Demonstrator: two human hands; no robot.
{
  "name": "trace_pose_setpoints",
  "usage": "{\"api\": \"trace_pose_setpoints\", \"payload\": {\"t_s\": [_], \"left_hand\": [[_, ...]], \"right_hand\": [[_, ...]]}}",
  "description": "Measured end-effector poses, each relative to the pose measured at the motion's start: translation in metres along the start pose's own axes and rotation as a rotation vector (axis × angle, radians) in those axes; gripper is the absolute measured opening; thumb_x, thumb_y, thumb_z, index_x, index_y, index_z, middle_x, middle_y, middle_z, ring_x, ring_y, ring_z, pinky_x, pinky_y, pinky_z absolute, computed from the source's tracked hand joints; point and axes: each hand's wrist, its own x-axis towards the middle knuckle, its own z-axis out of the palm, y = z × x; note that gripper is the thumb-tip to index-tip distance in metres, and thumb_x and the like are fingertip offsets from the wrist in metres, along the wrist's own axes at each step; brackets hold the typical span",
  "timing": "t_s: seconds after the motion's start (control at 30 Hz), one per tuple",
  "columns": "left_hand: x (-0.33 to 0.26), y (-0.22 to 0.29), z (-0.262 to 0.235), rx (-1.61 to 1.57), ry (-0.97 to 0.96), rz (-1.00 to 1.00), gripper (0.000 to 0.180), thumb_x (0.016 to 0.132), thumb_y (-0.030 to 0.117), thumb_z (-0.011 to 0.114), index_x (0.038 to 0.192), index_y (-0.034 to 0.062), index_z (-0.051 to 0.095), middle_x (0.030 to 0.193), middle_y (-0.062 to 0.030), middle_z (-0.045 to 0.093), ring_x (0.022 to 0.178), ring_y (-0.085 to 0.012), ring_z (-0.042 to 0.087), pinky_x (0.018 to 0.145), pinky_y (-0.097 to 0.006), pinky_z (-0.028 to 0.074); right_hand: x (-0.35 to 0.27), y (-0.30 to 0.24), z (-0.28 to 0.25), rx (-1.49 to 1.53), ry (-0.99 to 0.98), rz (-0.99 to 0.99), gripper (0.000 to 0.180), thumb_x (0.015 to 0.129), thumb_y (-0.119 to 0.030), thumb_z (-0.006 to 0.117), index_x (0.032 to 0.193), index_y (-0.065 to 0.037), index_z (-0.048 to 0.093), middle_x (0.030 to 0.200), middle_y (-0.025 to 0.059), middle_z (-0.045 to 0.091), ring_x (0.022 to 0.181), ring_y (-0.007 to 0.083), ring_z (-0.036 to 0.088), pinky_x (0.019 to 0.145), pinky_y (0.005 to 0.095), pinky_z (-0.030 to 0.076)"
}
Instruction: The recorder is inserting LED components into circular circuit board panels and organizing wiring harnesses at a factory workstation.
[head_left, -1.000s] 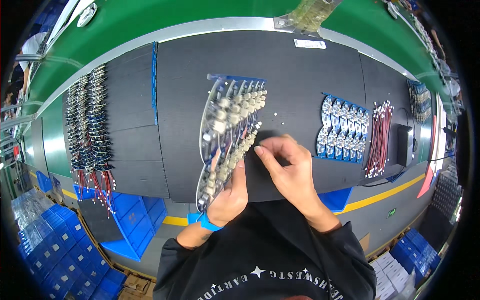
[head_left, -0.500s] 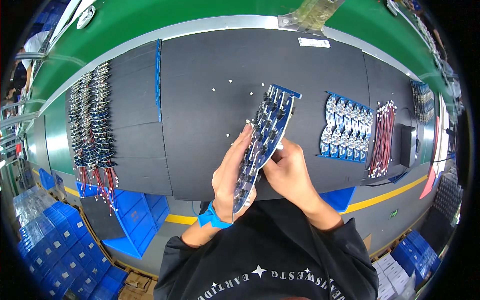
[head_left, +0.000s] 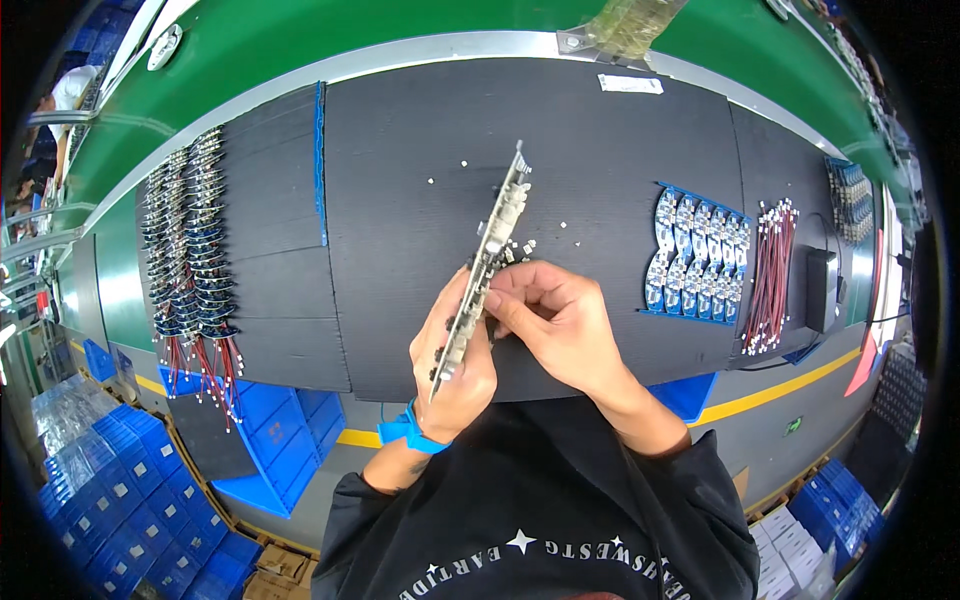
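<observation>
My left hand (head_left: pixel 450 350) is closed around the lower part of a circuit board panel (head_left: pixel 480 270), which stands tilted and nearly edge-on above the black mat. Dark and whitish components line its sides. At the panel's right side, my right hand (head_left: pixel 550 315) is closed, thumb and fingertips drawn together against the board; whatever they pinch is too small or hidden to name. Several small white pieces (head_left: pixel 515 248) lie on the mat (head_left: pixel 400 120) just behind the fingers, with a few more scattered farther off.
To the right lie another blue board panel (head_left: pixel 695 255), a bundle of red wires (head_left: pixel 770 275) with white connectors, and a black box (head_left: pixel 821 290). Rows of wired boards (head_left: pixel 190 240) cover the mat's left end. Blue crates (head_left: pixel 275 440) stand below the table edge.
The panel has turned from showing its blue face to nearly edge-on. My right hand has shifted slightly left and up along it. More white pieces show on the mat behind the board.
</observation>
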Motion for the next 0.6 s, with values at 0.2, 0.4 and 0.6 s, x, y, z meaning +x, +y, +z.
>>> {"api": "trace_pose_setpoints", "payload": {"t_s": [0.2, 0.4, 0.6], "left_hand": [[0.003, 0.009, 0.006, 0.103, 0.101, 0.024, 0.024, 0.086, -0.003, 0.054, 0.109, -0.0055, 0.056, 0.096, -0.0152, 0.066, 0.089, -0.0198, 0.064, 0.077, -0.029, 0.049], [0.007, 0.016, 0.007, 0.169, 0.091, 0.132, 0.026, 0.085, -0.003, 0.054, 0.111, -0.0044, 0.056, 0.099, -0.0187, 0.066, 0.093, -0.0226, 0.064, 0.081, -0.031, 0.049], [0.009, 0.005, 0.002, 0.030, 0.052, 0.089, 0.039, 0.078, -0.012, 0.046, 0.116, -0.0071, 0.053, 0.115, -0.0223, 0.058, 0.107, -0.0305, 0.057, 0.092, -0.036, 0.043]], "right_hand": [[-0.004, -0.004, -0.003, -0.165, -0.016, -0.038, 0.014, 0.087, -0.008, 0.061, 0.092, 0.005, 0.061, 0.078, 0.0052, 0.065, 0.065, 0.0056, 0.057, 0.057, 0.0208, 0.047], [-0.002, -0.009, -0.010, -0.086, -0.064, -0.004, 0.015, 0.087, -0.008, 0.060, 0.092, 0.006, 0.060, 0.078, 0.0050, 0.064, 0.064, 0.0060, 0.056, 0.056, 0.0207, 0.046], [-0.004, -0.011, -0.017, -0.333, -0.068, -0.026, 0.016, 0.085, -0.010, 0.064, 0.092, 0.004, 0.061, 0.076, 0.0062, 0.064, 0.063, 0.0062, 0.056, 0.054, 0.0223, 0.046]]}}
